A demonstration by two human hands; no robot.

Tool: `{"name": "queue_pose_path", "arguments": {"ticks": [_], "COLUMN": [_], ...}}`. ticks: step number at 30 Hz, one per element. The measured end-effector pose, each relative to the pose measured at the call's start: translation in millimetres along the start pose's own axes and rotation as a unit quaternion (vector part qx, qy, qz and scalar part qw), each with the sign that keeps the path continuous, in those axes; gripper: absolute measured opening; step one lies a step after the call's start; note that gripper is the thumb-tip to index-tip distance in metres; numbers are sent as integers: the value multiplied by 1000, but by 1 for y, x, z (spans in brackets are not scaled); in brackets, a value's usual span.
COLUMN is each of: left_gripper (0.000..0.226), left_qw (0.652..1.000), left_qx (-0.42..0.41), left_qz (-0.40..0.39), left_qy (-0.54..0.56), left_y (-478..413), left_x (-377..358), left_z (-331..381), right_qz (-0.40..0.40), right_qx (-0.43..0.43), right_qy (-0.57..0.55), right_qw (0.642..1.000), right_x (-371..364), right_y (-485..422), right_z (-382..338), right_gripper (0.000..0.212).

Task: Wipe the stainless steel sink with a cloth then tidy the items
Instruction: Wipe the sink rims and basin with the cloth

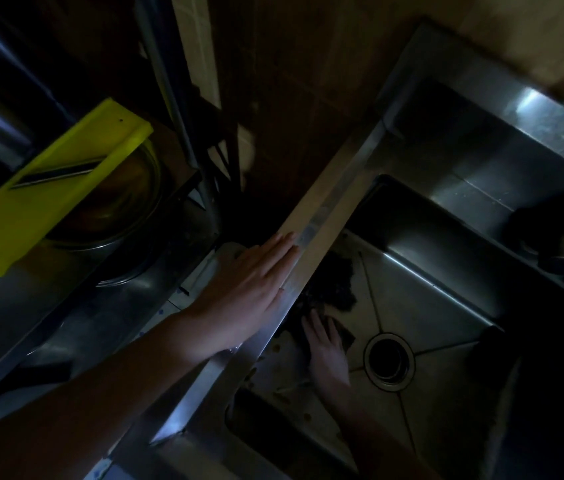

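Lighting poor; much of the view was in shadow.

Position: the person's left hand [239, 292] lay flat, fingers straight and together, on the near-left rim of the stainless steel sink [311, 216], gripping nothing and apparently serving as a brace. The right hand [327, 351] was down in the basin, left of the drain [388, 362], fingers stretched forward over a dark cloth [337, 292]. As far as the dim light allowed, the fingers pressed the cloth flat and were not curled round it; the thumb was not visible. The cloth lay bunched on the basin floor against the left wall, directly below the braced hand.

Step judged in hand: wiping the basin floor, left side. Small brownish specks [277, 348] showed on the floor near the wrist, so this area probably needed more passes.

Notes on doing it well:
- Spread the cloth under the whole palm; a bunched cloth likely skips spots.
- Work from the walls and corners toward the drain, following the pressed creases, so residue collects at one place.
- Keep the left hand on the rim for steady downward pressure.
- The corner under the rim was hidden; it should be checked by feel.

Tidying not yet begun: a yellow slicer [48, 188] rested across a bowl [124, 202] on the left. Objects on the right ledge were too dark to identify.
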State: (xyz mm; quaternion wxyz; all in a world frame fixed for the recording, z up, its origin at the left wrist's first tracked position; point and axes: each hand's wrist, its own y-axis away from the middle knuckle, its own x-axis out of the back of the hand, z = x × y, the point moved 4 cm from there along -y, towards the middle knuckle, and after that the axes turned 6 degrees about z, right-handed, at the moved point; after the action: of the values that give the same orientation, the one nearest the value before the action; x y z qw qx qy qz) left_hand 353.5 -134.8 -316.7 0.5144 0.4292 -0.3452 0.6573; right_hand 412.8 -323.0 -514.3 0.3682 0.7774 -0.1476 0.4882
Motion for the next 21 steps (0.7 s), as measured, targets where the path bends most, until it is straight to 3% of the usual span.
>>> {"name": "queue_pose_path", "arguments": {"ticks": [5, 8, 15, 21], "left_gripper": [57, 56, 57, 59], "left_qw": [1000, 1000, 1000, 1000], "left_qx": [0, 1, 3, -2], "left_qz": [-8, -3, -1, -3], "left_qy": [8, 14, 13, -11], "left_y": [1, -1, 0, 0], "left_x": [-4, -1, -4, -3], "left_z": [-4, -2, -2, -2], "right_qz": [51, 45, -7, 25], "right_qx": [-56, -93, -59, -61], "right_qy": [-86, -102, -61, -58], "right_qw": [993, 989, 996, 996], "right_x": [35, 63, 44, 52], "right_y": [-39, -78, -53, -59], "right_z": [4, 9, 1, 1], "right_gripper": [81, 72, 63, 56]}}
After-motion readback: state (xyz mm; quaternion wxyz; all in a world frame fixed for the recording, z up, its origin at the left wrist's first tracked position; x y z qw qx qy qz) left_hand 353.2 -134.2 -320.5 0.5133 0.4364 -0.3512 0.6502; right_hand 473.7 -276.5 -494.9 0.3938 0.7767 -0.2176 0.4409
